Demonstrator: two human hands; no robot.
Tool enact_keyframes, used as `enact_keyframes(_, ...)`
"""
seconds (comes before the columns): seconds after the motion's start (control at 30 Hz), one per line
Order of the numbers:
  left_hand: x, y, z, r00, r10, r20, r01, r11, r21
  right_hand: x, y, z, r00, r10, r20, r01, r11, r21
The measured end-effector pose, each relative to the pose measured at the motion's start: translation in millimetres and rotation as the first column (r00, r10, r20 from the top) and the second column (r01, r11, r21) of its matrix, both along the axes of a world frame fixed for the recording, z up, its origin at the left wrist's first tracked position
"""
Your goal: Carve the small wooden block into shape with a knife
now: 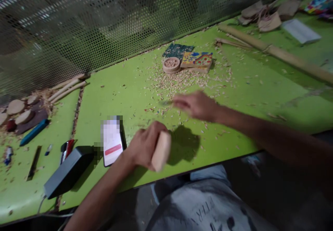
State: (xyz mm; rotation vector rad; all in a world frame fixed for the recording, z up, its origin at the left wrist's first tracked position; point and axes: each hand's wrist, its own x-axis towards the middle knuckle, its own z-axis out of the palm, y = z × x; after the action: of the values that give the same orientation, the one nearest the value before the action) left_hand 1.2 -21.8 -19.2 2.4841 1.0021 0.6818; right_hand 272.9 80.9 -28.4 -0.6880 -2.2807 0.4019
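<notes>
My left hand (146, 147) is closed around a pale piece of wood (161, 151), tilted on edge above the near side of the green table (109, 88). Part of the wood is hidden behind my fingers. Ahead and to the right, my right hand (195, 105) is closed on a thin carving tool (165, 103), whose tip points left over the wood shavings (179, 82). Motion blur hides the exact shape of that tool. The two hands are apart, and the tool does not touch the wood.
Beyond the shavings sit a round carved wooden dish (171, 65) and a painted wooden block (197, 61). A phone (112, 142) and a dark box (69, 172) lie left. A bamboo pole (281, 54) crosses the right side. Perforated mesh (117, 26) borders the back.
</notes>
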Motion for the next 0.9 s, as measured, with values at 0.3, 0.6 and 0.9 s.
enact_keyframes(0.3,-17.5,10.6,0.7,0.959,0.282,0.035,-0.284,0.957,0.054,-2.0,-4.7,3.3,0.992,-0.035,-0.123,0.038,0.999,0.022)
enact_keyframes(0.6,-5.3,14.4,-7.0,0.96,0.276,0.043,-0.276,0.961,-0.003,-27.8,-46.0,-2.5,0.977,0.214,-0.025,-0.205,0.961,0.185)
enact_keyframes(0.9,10.6,6.2,-9.2,0.965,0.254,0.069,-0.242,0.959,-0.148,-30.4,-45.9,-7.7,0.977,0.214,0.023,-0.214,0.962,0.17)
